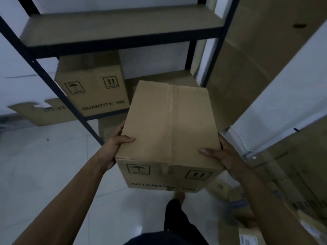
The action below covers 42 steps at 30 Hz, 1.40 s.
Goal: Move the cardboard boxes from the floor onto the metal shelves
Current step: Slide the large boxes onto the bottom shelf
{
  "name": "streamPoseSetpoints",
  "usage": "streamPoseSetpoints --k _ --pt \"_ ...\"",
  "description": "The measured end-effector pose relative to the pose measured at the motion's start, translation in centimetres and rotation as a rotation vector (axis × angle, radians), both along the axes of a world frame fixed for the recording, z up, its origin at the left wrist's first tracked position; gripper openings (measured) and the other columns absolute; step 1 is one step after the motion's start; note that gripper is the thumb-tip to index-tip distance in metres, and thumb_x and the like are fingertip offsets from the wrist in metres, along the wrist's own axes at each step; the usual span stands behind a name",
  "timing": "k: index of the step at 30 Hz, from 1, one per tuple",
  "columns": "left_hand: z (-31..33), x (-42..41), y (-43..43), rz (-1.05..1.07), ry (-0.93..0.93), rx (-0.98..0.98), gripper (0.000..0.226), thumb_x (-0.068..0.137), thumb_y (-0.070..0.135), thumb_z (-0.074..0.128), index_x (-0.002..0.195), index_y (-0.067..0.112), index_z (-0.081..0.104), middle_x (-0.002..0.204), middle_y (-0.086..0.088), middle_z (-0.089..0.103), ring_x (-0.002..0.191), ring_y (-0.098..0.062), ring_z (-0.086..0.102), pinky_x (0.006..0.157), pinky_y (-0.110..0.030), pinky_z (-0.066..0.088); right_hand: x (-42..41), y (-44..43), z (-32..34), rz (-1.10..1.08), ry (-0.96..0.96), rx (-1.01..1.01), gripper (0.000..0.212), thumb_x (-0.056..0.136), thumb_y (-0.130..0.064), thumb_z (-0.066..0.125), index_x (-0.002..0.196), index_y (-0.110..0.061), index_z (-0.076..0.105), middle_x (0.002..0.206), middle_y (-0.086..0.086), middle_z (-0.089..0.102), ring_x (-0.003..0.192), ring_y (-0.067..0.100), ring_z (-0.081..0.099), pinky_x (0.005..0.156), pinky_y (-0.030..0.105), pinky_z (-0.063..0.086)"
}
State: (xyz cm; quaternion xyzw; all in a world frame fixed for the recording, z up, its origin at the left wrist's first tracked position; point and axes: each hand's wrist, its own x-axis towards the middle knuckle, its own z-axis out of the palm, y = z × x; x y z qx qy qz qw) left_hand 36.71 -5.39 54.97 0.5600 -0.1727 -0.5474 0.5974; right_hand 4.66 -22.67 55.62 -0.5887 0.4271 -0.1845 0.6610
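I hold a taped brown cardboard box in the air in front of the dark metal shelving unit. My left hand grips its left side, thumb lying on the top. My right hand grips its right side the same way. The box's near face shows handling symbols and "QUANTITY" print. A second, matching box stands on the left part of the lower shelf. To the right of it, bare shelf board shows beyond the held box. The upper shelf board carries nothing.
A flattened cardboard sheet lies on the white tiled floor at left. Large cardboard cartons lean at right, and labelled boxes sit low on the right. My leg and bare foot are below the held box.
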Motion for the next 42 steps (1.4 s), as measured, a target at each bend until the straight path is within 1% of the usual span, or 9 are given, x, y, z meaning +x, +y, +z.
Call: streamPoseSetpoints --k 8,16,22,26,29,31,34,40,42 --pt "0.8 3.4 -8.7 0.205 0.018 -0.056 0.074 0.072 0.011 0.068 0.14 0.035 0.053 0.133 -0.008 0.064 0.117 -0.035 0.064 0.092 -0.049 0.054 7.5 -14.3 2.4 0.184 -0.041 -0.043 0.084 0.065 -0.04 0.092 0.139 -0.042 0.054 0.127 -0.01 0.069 0.116 0.013 0.066 0.095 0.035 0.053" --pt "-0.7 8.6 -15.4 0.328 0.108 -0.129 0.065 0.08 0.01 0.058 0.142 0.027 0.052 0.133 -0.012 0.064 0.116 -0.037 0.064 0.087 -0.046 0.056 15.2 -23.4 1.0 0.211 -0.049 0.044 0.093 0.059 -0.034 0.094 0.142 -0.043 0.051 0.126 -0.009 0.07 0.113 0.015 0.068 0.088 0.032 0.057" --pt "-2.4 13.3 -21.0 0.692 0.293 -0.041 0.039 0.091 0.016 0.053 0.128 0.005 0.061 0.13 -0.017 0.063 0.117 -0.039 0.06 0.095 -0.05 0.053 21.9 -27.9 -1.0 0.062 -0.166 0.182 0.08 0.071 -0.013 0.072 0.144 -0.036 0.05 0.133 -0.002 0.067 0.114 0.022 0.067 0.083 0.031 0.057" --pt "-2.3 15.9 -23.9 0.651 0.235 0.064 0.037 0.086 0.016 0.057 0.122 0.01 0.064 0.116 -0.015 0.068 0.104 -0.037 0.065 0.083 -0.048 0.057 24.9 -29.8 -2.3 -0.059 -0.167 0.176 0.066 0.083 -0.002 0.062 0.142 -0.031 0.055 0.126 0.0 0.07 0.111 0.024 0.068 0.08 0.032 0.056" --pt "-2.7 17.4 -24.9 0.736 0.185 0.117 0.019 0.082 0.015 0.066 0.1 0.012 0.071 0.096 -0.014 0.075 0.083 -0.032 0.072 0.064 -0.04 0.059 27.0 -30.3 -3.0 -0.152 -0.141 0.129 0.054 0.087 0.002 0.06 0.134 -0.023 0.062 0.12 0.004 0.072 0.099 0.021 0.072 0.074 0.03 0.055" --pt "-3.2 18.4 -25.5 0.761 0.143 0.179 0.02 0.082 0.02 0.073 0.1 0.013 0.07 0.094 -0.012 0.077 0.08 -0.03 0.075 0.063 -0.039 0.059 28.3 -30.9 -3.5 -0.228 -0.091 0.107 0.039 0.089 -0.003 0.062 0.12 -0.025 0.069 0.116 0.003 0.072 0.097 0.023 0.07 0.072 0.032 0.054" --pt "-3.9 19.1 -26.8 0.769 0.132 0.323 0.038 0.079 0.04 0.079 0.104 0.015 0.067 0.095 -0.01 0.076 0.084 -0.032 0.073 0.071 -0.04 0.06 29.7 -32.1 -4.7 -0.288 0.079 0.095 0.028 0.09 -0.022 0.069 0.117 -0.022 0.069 0.123 0.007 0.069 0.106 0.03 0.063 0.09 0.043 0.053" --pt "-3.8 19.2 -27.8 0.5 0.219 0.606 0.095 0.071 0.083 0.062 0.138 0.016 0.05 0.134 -0.017 0.06 0.118 -0.043 0.057 0.089 -0.057 0.047 31.0 -32.0 -6.4 -0.269 0.376 -0.003 0.069 0.091 -0.054 0.064 0.148 -0.018 0.047 0.148 0.007 0.05 0.126 0.033 0.051 0.088 0.039 0.038" --pt "-3.6 19.8 -27.4 0.422 0.219 0.654 0.091 0.069 0.087 0.058 0.134 0.023 0.051 0.136 -0.014 0.056 0.119 -0.041 0.052 0.09 -0.063 0.043 30.9 -32.4 -6.9 -0.261 0.426 0.037 0.078 0.087 -0.062 0.064 0.15 -0.02 0.044 0.15 0.006 0.048 0.127 0.034 0.05 0.092 0.043 0.043"
